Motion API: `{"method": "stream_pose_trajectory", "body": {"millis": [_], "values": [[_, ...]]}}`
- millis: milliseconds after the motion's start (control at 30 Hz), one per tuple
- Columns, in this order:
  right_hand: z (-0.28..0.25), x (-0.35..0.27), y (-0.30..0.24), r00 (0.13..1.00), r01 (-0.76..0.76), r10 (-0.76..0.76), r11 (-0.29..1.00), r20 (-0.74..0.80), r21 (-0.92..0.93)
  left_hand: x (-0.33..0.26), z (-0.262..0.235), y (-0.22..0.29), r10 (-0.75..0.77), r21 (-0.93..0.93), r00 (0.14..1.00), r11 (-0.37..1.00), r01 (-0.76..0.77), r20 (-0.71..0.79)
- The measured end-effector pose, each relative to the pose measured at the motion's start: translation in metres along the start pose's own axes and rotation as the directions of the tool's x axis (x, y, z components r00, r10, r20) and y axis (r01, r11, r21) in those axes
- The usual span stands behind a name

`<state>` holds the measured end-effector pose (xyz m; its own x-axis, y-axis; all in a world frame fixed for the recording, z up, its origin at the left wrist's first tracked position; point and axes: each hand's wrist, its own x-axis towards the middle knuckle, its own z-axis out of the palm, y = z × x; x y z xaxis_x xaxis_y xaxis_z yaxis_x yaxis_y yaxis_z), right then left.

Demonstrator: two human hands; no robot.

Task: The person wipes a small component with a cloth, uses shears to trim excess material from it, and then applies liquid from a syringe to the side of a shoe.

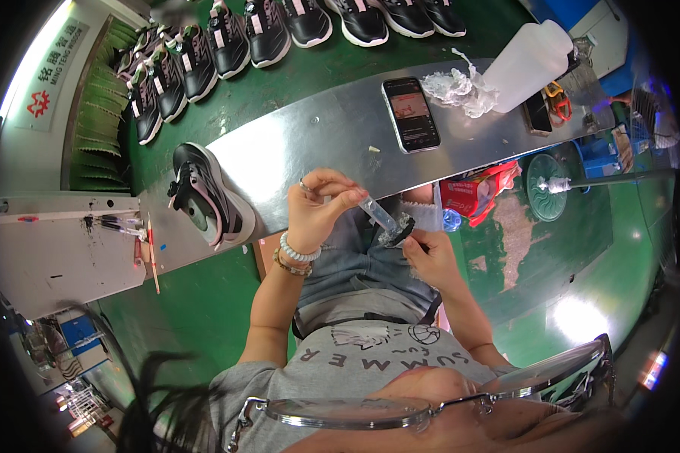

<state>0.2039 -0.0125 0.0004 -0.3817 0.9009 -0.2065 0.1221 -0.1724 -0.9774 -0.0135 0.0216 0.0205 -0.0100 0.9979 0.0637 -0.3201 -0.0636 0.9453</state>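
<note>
Above my lap, close to the bench edge, my left hand [321, 208] pinches one end of a narrow, clear, shiny plastic strip [379, 214]. The strip slants down to a small, dark, rough-edged piece [397, 232], which has clear crinkled plastic about it. My right hand [431, 260] grips that dark piece between thumb and fingers. What exactly the piece is I cannot make out. On the bench left of my hands lies a single black sneaker [211, 198] with a pale sole and pinkish trim, tipped so its opening shows.
A row of black sneakers [268, 34] lines the green surface behind the metal bench [310, 121]. On the bench are a phone [411, 115], crumpled white plastic [461, 89], a white bottle [527, 64] and orange-handled scissors [558, 102]. Brushes [121, 225] lie at left; a red bag [480, 192] sits below the bench.
</note>
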Motion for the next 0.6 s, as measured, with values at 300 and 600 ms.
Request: {"method": "stream_pose_trajectory", "body": {"millis": [300, 600], "values": [[0.010, 0.010, -0.006, 0.924, -0.009, -0.158, 0.901, -0.347, -0.434, 0.030, 0.012, -0.026, -0.008, 0.209, 0.993, 0.977, 0.034, -0.120], [-0.014, -0.004, 0.023, 0.891, -0.038, -0.154, 0.913, -0.428, -0.407, 0.079, -0.006, -0.062, 0.217, 0.881, 0.860, 0.001, -0.474, 0.462]]}}
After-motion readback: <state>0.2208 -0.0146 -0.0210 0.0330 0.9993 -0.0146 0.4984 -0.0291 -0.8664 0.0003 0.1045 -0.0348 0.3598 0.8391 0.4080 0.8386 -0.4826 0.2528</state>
